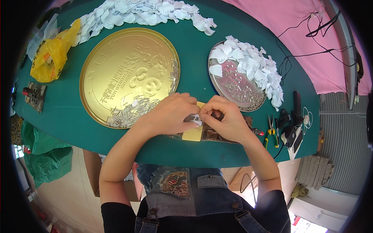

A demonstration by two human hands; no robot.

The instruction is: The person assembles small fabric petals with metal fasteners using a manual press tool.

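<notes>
My left hand [174,113] is closed, its thumb and fingers round a small white plastic piece [197,121]. From the other side my right hand [224,118] meets it, thumb and forefinger pinched at the piece's edge. Whatever small part sits between those right fingertips is too hidden to name. Under both hands lies a gold-coloured plate [192,134] on a dark, worn fixture [217,136] at the table's near edge. Left of my hands, a round gold tray [116,73] holds many short metal pins [134,112].
A smaller round tray [233,83] holds white plastic pieces [248,58] and tiny metal parts. More white pieces [140,13] are heaped at the back. Pliers [269,134] and a power strip [297,141] lie right; a yellow bag [50,62] and another fixture [35,96] sit left.
</notes>
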